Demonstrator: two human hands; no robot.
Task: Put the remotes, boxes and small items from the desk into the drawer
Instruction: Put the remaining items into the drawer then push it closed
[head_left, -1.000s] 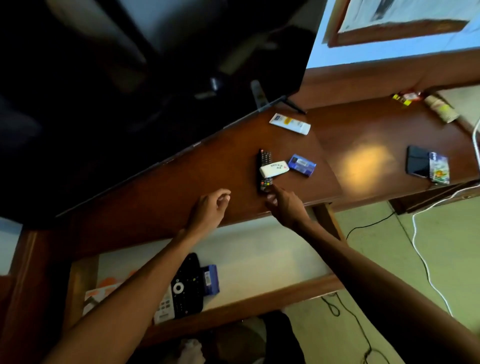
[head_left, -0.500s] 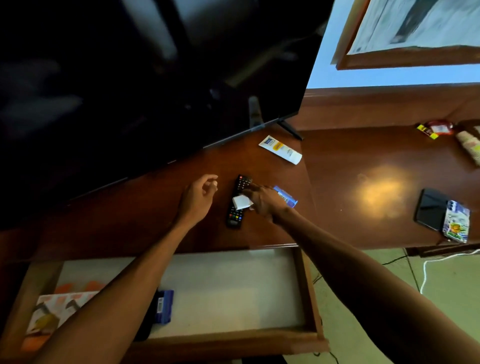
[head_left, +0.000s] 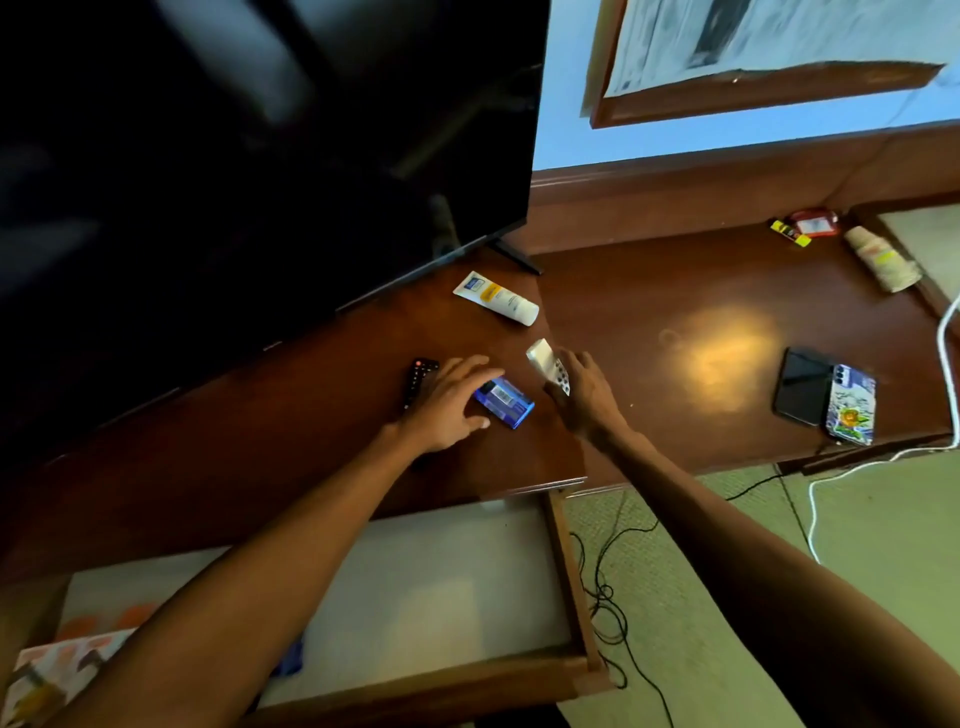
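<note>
My right hand (head_left: 584, 395) grips a small white remote (head_left: 548, 366), lifted and tilted above the desk. My left hand (head_left: 449, 402) lies spread over a black remote (head_left: 418, 376) and touches the left end of a blue box (head_left: 506, 402) on the wooden desk (head_left: 649, 395); whether it grips either one I cannot tell. A white tube (head_left: 496, 298) lies farther back near the TV stand. Below the desk edge the drawer (head_left: 574, 587) stands pulled out; a patterned box (head_left: 57, 670) sits at its left, the rest partly hidden by my left arm.
A large dark TV (head_left: 249, 171) fills the upper left. On the right of the desk lie a black phone (head_left: 800, 387), a patterned phone (head_left: 852, 405), a paper roll (head_left: 883, 260) and a red item (head_left: 813, 223). Cables (head_left: 608, 587) trail on the floor beside the drawer.
My right hand picked the white remote up off the black remote and moved it right. My left hand reached forward onto the black remote and blue box. The camera view shifted.
</note>
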